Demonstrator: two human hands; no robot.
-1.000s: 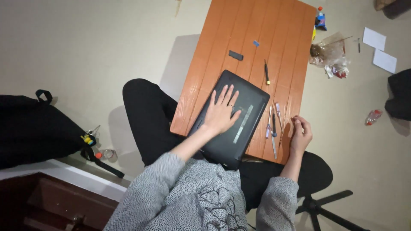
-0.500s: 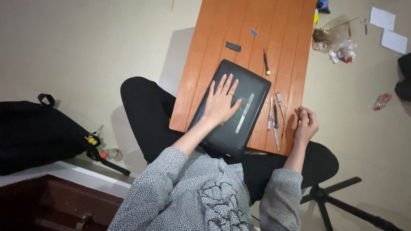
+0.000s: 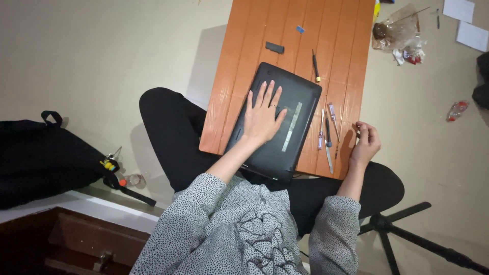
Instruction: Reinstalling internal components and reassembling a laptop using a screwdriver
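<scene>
Pressing left hand (image 3: 262, 118) flat on laptop (image 3: 285, 109).

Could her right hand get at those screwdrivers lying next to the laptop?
Probably yes. The right hand hovers at the table's edge, just beside the screwdrivers, with nothing between them. The left hand rests flat on the laptop, clear of that path.

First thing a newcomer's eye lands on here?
The black laptop lying shut, underside up, on the small orange table, with the left hand spread flat on it. Next, the row of small screwdrivers just right of the laptop, beside the right hand curled at the table's right edge. A black bag sits on the floor far left.
</scene>
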